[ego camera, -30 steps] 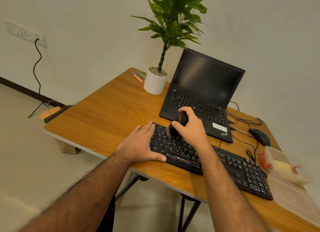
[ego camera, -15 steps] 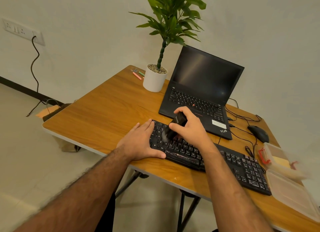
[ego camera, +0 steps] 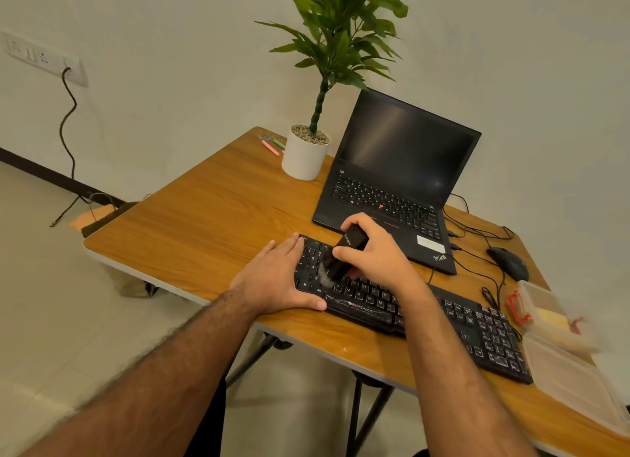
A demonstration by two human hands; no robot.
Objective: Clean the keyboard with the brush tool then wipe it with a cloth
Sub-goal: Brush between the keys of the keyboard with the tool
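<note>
the keyboard [ego camera: 426,315], one black full-size board, lies slantwise along the near edge of the single wooden table [ego camera: 204,224], its left end about mid-edge and its right end toward the near right corner. behind it sits one open laptop [ego camera: 395,184], screen dark, toward the far edge. at the far corner stands one potted plant [ego camera: 306,155] in a white pot, with two markers beside it, one pink marker [ego camera: 270,147] and one green marker [ego camera: 279,144], both lying flat on the wood.

along the right edge there are two clear plastic containers: one shallow lid or tray [ego camera: 576,381] at the near right, and one open box [ego camera: 549,311] just behind it with a red clip on its rim. one black mouse [ego camera: 508,263] rests near the right edge behind the box, its cord looping across the table between laptop and keyboard.

two bare forearms reach in. the left hand [ego camera: 276,279] lies flat and spread, palm down, on the left end of the keyboard, thumb along its front edge, pinning it and gripping nothing. the right hand [ego camera: 378,255] is curled closed around one brush tool [ego camera: 344,252], a stubby black block held tilted, its pale bristles touching the keys at the keyboard's left part, just beside the left hand's fingers.

on the wall to the left is one socket strip [ego camera: 41,58] with one dark cable [ego camera: 68,129] hanging from it to the floor.
</note>
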